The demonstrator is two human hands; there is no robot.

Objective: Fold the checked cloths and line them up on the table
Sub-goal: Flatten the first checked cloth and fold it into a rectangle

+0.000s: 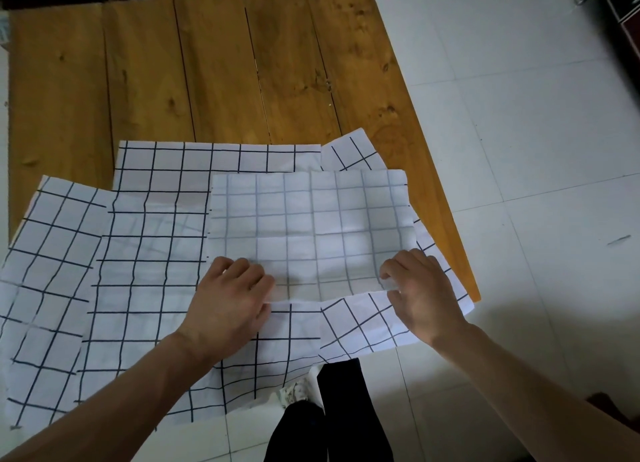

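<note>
Wooden table (214,67) bears white dark-gridded cloth (311,226), near edge pinched by left hand (232,295) and right hand (415,288).

No readable text, label, brand, number or sign shows anywhere in the view.

White checked cloths (138,254) overlap on the wooden table (207,63), the top one (311,233) folded (faint side up).

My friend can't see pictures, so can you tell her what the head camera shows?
Two hands, left hand and right hand, grip the near edge of a faint-lined checked cloth lying on top of other checked cloths with darker lines. The cloths spread over a wooden table and hang off its near edge, above a white tiled floor.
</note>
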